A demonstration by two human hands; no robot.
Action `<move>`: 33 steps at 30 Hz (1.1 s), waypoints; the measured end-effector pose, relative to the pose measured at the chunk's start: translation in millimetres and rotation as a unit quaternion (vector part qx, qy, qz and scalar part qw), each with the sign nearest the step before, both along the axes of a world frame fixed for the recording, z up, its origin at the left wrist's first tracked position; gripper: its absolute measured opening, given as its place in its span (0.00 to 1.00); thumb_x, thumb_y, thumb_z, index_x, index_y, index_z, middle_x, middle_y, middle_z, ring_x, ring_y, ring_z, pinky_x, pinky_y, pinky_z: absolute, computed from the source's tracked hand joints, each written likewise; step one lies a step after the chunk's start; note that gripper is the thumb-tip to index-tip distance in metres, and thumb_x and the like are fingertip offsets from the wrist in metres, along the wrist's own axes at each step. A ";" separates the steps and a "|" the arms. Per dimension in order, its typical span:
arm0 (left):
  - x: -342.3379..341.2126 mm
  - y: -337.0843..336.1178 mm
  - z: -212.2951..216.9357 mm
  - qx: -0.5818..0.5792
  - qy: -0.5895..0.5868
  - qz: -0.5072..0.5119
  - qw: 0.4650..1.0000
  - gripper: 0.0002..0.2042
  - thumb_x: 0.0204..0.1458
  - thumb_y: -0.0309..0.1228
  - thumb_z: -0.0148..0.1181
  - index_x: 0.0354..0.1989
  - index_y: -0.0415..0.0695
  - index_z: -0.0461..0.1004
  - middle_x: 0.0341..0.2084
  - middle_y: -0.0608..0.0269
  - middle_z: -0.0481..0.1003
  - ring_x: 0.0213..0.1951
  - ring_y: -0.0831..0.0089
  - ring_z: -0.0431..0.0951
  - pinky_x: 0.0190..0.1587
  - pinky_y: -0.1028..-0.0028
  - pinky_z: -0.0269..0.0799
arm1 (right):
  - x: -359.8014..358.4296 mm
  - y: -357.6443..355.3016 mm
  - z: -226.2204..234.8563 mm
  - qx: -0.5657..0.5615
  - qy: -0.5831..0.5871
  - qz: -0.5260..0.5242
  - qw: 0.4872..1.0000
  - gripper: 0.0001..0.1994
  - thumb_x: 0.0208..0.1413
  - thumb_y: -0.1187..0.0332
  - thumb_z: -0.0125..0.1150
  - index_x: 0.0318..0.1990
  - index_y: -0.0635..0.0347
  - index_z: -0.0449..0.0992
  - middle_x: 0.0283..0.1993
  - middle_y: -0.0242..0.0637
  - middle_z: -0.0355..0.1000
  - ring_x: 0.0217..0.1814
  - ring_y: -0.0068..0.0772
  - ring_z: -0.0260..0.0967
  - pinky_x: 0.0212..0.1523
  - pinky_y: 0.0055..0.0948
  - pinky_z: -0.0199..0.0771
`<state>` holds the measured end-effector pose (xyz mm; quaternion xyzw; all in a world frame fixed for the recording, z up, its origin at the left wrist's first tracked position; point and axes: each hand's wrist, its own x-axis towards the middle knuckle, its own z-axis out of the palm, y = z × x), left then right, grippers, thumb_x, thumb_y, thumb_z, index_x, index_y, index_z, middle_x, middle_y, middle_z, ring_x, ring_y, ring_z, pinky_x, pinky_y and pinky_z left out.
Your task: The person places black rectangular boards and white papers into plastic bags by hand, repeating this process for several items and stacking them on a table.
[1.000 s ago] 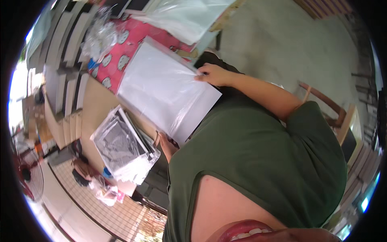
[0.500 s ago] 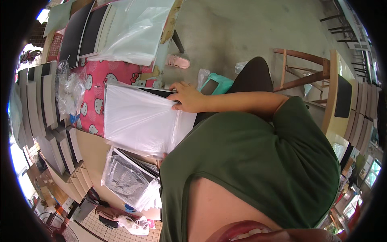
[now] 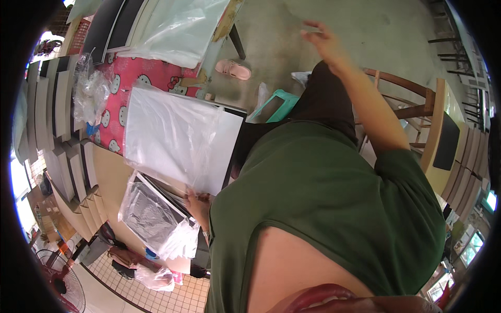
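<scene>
I have the left hand (image 3: 197,206) low at the near left corner of a flat white rectangular panel with a dark edge (image 3: 222,151), fingers against that corner; they are partly hidden, so I cannot tell how firmly they grip. The right hand (image 3: 329,46) is raised ahead and to the right, fingers apart, holding nothing I can make out.

The panel lies ahead of the left hand, under a loose, wrinkled clear plastic sheet (image 3: 167,130). By my judgement the covering is mostly on: the sheet spans the far and left parts, while the strip toward the right hand's side is bare and the wrinkles want smoothing.

The left hand has little room: the dark green top (image 3: 323,193) is just to its right, and a stack of flat frames in crumpled clear plastic (image 3: 151,208) is just to its left. Beyond the panel lies the pink patterned surface (image 3: 112,99). The right hand has wide room over the grey floor (image 3: 386,41); coming back, I'd watch the turquoise plastic frame (image 3: 286,107) and the brown wooden chair (image 3: 417,112) behind it.
</scene>
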<state>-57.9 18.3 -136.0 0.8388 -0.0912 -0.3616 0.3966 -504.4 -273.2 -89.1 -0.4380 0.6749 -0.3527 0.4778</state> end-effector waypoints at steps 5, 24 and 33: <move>-38.0 -44.3 49.9 -0.020 -0.269 -0.029 0.963 0.26 0.54 0.29 0.51 0.59 0.37 0.48 0.54 0.47 0.48 0.54 0.58 0.57 0.55 0.65 0.59 | -58.8 28.7 24.9 -0.106 0.013 -0.050 0.993 0.22 0.50 0.58 0.58 0.52 0.55 0.67 0.49 0.37 0.66 0.49 0.29 0.63 0.49 0.27 0.59; -47.9 -42.0 74.1 -0.170 -0.200 -0.092 0.961 0.22 0.53 0.25 0.47 0.56 0.34 0.54 0.54 0.50 0.57 0.57 0.60 0.57 0.56 0.65 0.56 | 14.7 -55.0 -174.1 0.118 0.619 0.334 0.701 0.21 0.53 0.64 0.51 0.57 0.37 0.65 0.65 0.31 0.51 0.61 0.52 0.56 0.61 0.63 0.39; -23.1 -66.2 69.0 -0.194 -0.138 -0.019 0.971 0.17 0.52 0.27 0.47 0.51 0.35 0.61 0.47 0.57 0.64 0.49 0.68 0.64 0.54 0.69 0.57 | -31.9 -75.0 -129.5 -0.102 0.243 -0.030 0.964 0.14 0.53 0.63 0.54 0.44 0.60 0.72 0.38 0.46 0.73 0.41 0.45 0.71 0.42 0.36 0.68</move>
